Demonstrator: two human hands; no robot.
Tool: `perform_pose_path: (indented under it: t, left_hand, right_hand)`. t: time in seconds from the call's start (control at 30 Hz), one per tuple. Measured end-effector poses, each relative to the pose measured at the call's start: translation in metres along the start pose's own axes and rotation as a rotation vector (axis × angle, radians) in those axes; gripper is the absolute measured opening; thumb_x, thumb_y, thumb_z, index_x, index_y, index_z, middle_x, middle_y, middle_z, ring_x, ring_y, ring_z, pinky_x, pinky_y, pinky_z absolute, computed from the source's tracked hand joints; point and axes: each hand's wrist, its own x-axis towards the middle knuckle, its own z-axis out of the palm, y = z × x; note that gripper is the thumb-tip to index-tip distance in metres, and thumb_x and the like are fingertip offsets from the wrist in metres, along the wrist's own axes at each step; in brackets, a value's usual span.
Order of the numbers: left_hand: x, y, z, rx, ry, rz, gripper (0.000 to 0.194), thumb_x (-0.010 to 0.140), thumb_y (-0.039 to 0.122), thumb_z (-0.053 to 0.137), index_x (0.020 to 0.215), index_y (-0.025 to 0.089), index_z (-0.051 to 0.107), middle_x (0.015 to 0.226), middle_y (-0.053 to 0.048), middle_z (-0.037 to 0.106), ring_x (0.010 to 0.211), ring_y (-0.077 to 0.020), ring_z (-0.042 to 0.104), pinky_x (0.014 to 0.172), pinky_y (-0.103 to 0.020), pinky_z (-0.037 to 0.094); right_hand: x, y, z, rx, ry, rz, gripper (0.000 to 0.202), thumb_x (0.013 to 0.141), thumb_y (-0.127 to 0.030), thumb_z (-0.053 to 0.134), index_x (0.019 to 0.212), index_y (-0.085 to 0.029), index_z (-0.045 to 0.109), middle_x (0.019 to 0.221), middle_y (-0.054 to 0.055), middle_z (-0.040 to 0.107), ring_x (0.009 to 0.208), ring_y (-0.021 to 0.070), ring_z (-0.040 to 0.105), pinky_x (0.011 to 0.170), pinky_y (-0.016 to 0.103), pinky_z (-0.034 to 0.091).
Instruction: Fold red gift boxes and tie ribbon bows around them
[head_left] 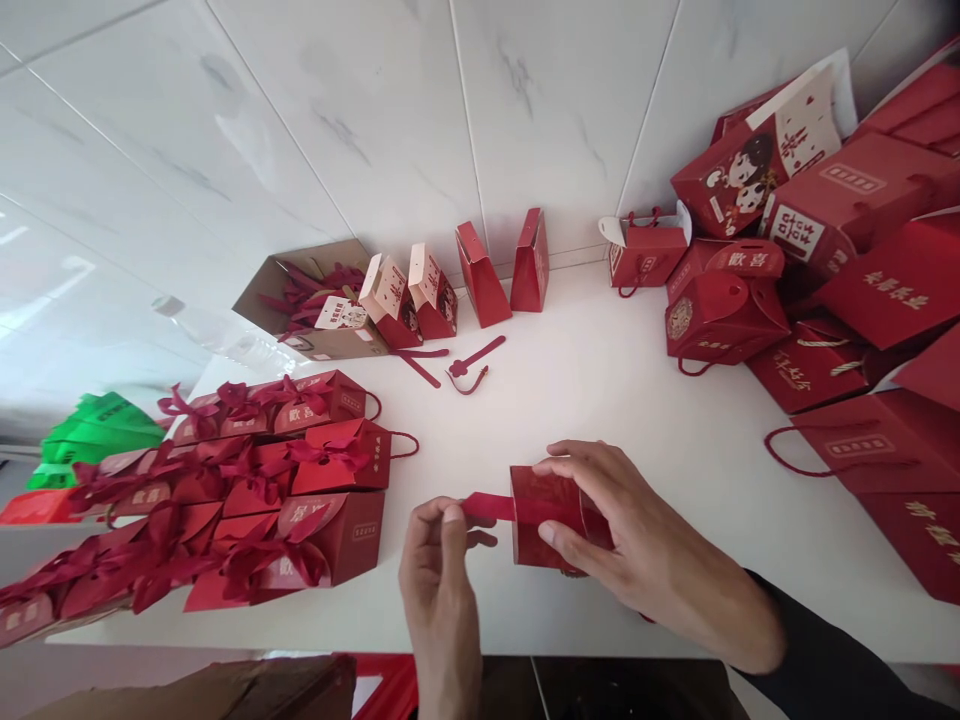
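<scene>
My left hand (pixel 446 590) is closed in a pinch on the end of a dark red ribbon (pixel 491 506), drawn out to the left of a small red gift box (pixel 531 540). The ribbon lies flat along the box's upturned face. With fingers at the far side and thumb at the near side, my right hand (pixel 637 530) grips that box against the white table (pixel 442 440). My palm hides its right end. Beyond the hands lie a loose red strip with a flower-shaped end (pixel 476 357) and a thin red cord (pixel 471 386).
Rows of ribbon-tied red boxes (pixel 337 545) fill the table's left side. A cardboard box (pixel 337 345) of ribbons and several small upright boxes (pixel 484 280) stand near the tiled wall. More red boxes (pixel 720 310) pile up at right. Green packaging (pixel 105 435) sits far left.
</scene>
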Motion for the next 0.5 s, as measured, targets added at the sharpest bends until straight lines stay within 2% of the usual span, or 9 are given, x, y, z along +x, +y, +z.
perform_pose_path:
  t: [0.13,0.3,0.33,0.4,0.5]
  left_hand:
    - [0.018,0.008,-0.021,-0.221,0.116,-0.024,0.028,0.082,0.043,0.078,0.088,0.022,0.061,0.070,0.002,0.069,0.063,-0.0192,0.071,0.058,-0.031,0.061]
    - [0.035,0.027,-0.050,-0.263,0.357,0.149,0.021,0.079,0.033,0.076,0.083,0.021,0.059,0.067,0.003,0.071,0.057,-0.0177,0.069,0.056,-0.031,0.063]
    - [0.037,0.027,-0.055,-0.214,0.368,0.157,0.020,0.079,0.033,0.076,0.085,0.022,0.060,0.068,0.003,0.070,0.058,-0.0177,0.069,0.057,-0.031,0.063]
    - [0.038,0.022,-0.062,-0.020,0.315,0.145,0.024,0.080,0.038,0.075,0.093,0.023,0.063,0.074,0.001,0.071,0.064,-0.0184,0.070,0.056,-0.029,0.061]
    - [0.033,0.004,-0.067,0.356,0.219,0.145,0.038,0.080,0.049,0.075,0.105,0.022,0.064,0.089,-0.004,0.072,0.072,-0.0177,0.067,0.053,-0.024,0.053]
  right_hand:
    - [-0.010,0.010,-0.001,0.002,0.001,0.051,0.042,0.100,-0.042,0.058,0.139,-0.032,0.050,0.142,0.009,0.058,0.133,0.0293,0.056,0.105,0.050,0.055]
    - [-0.023,0.012,-0.004,0.097,0.060,0.154,0.052,0.100,-0.053,0.058,0.147,-0.038,0.043,0.151,0.006,0.053,0.136,0.0311,0.055,0.105,0.049,0.056]
    - [-0.026,0.012,-0.005,0.123,0.064,0.190,0.050,0.100,-0.054,0.057,0.146,-0.039,0.044,0.151,0.006,0.053,0.136,0.0311,0.055,0.102,0.048,0.057]
    - [-0.032,0.012,-0.008,0.162,0.065,0.263,0.044,0.101,-0.056,0.054,0.142,-0.040,0.048,0.150,0.005,0.053,0.135,0.0305,0.055,0.090,0.042,0.063]
    - [-0.039,0.011,-0.011,0.170,0.093,0.334,0.043,0.100,-0.057,0.055,0.138,-0.038,0.051,0.149,0.005,0.054,0.131,0.0297,0.057,0.068,0.031,0.063]
